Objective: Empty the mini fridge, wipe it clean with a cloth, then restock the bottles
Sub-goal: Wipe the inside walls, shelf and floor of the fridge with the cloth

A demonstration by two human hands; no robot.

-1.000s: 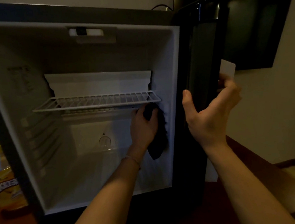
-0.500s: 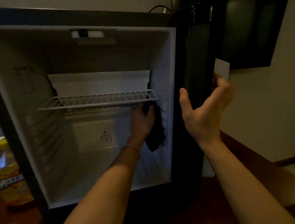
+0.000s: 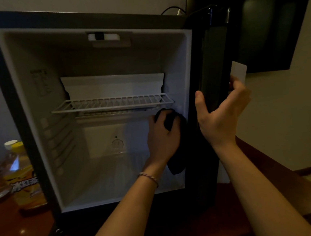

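Centre frame: my left hand (image 3: 163, 138) presses the dark cloth (image 3: 177, 144) against the mini fridge (image 3: 97, 66) wall; right of centre, my right hand (image 3: 220, 116) grips the door (image 3: 211, 56) edge.

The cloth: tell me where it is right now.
In the head view the dark cloth is inside the mini fridge, gripped by the left hand against its right inner wall, just under the wire shelf.

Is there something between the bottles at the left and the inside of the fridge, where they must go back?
The door is open. The left hand presses the dark cloth on the right inner wall under the wire shelf; that arm crosses the fridge opening, between it and the bottles. Nothing else visible blocks them.
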